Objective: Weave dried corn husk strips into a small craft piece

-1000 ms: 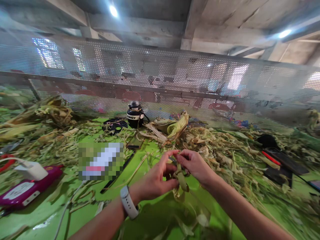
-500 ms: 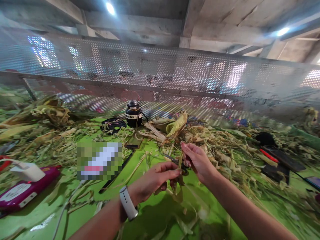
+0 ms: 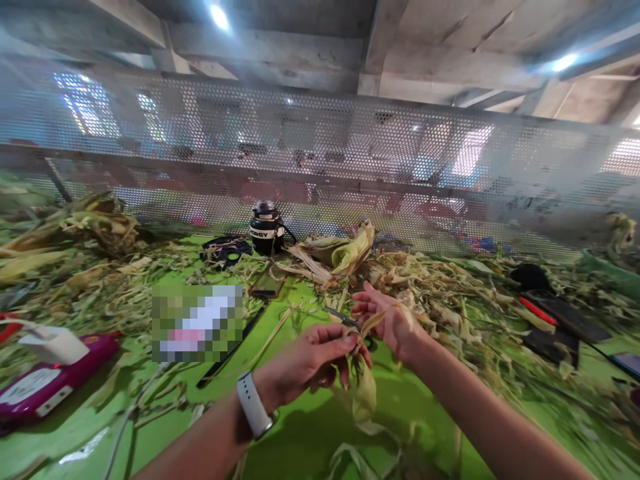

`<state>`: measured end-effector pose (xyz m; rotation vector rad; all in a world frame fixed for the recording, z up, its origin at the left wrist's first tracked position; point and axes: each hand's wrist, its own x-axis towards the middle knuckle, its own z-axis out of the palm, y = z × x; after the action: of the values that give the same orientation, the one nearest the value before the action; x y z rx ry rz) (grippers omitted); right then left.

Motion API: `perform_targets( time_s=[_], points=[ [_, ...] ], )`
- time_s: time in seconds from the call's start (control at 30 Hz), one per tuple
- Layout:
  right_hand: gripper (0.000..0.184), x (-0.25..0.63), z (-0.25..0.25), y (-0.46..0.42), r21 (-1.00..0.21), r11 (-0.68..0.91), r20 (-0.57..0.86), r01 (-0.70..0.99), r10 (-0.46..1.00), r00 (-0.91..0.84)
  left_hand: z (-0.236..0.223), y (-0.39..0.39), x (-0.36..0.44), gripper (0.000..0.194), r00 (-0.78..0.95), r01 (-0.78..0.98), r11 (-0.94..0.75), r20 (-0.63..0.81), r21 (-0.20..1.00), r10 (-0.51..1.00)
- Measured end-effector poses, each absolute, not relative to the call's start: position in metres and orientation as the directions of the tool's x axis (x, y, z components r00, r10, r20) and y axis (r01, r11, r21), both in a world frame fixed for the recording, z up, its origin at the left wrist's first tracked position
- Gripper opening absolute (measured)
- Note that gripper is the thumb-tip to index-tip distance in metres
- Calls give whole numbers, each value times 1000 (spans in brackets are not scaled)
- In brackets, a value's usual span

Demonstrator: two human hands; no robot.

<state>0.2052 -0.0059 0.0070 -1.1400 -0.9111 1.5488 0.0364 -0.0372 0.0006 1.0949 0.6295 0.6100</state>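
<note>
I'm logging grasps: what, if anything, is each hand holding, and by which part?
The left hand pinches pale husk strips near their middle. The right hand appears open, gripping nothing, with one loose end crossing it in view.

White perforated watch strap (image 3: 253,401), bare forearms (image 3: 475,401)

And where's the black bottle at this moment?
The black bottle stands slightly left of centre in the head view, toward the back of the green table, before the perforated screen and just left of the large dried husk.
</note>
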Motion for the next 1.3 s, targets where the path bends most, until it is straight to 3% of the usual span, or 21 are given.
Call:
perform_targets(
  time_s=[0.13,0.23,0.3,0.43,0.57,0.73,0.9,1.1,1.2,1.3],
  points=[
    [33,204,5,-12,-936,-342,-304,-84,904,-299,-3,-33,37,25,623,-190,356,-167,915,764],
    [27,203,4,-15,-941,-310,-238,-137,892,-385,-3,-36,39,25,657,-140,354,-180,925,732],
    [30,203,2,-15,-942,-299,-220,-149,891,-398,-4,-38,41,25,663,-131,347,-178,929,727],
    [36,205,-2,-11,-975,-223,-209,-14,931,-301,-5,-38,44,27,612,-200,310,-129,929,781],
    [54,203,-3,-11,-967,-211,-250,140,888,-386,-8,-35,44,32,591,-225,327,-138,918,795],
    [40,198,1,-13,-978,-205,-182,-25,913,-366,-9,-37,42,32,657,-116,363,-202,925,726],
    [39,195,-6,-13,-986,-160,-139,-53,949,-282,-10,-40,42,34,685,2,363,-266,932,679],
    [18,197,-10,-12,-995,-87,-76,-49,977,-197,-11,-32,42,28,417,-212,352,-241,912,876],
    [32,202,-3,-12,-998,-53,-46,-22,971,-234,-10,-27,41,30,330,-231,279,-195,932,924],
    [26,203,2,-14,-999,54,54,-10,967,-249,-10,-25,42,32,361,-243,253,-155,936,920]
  ],
)
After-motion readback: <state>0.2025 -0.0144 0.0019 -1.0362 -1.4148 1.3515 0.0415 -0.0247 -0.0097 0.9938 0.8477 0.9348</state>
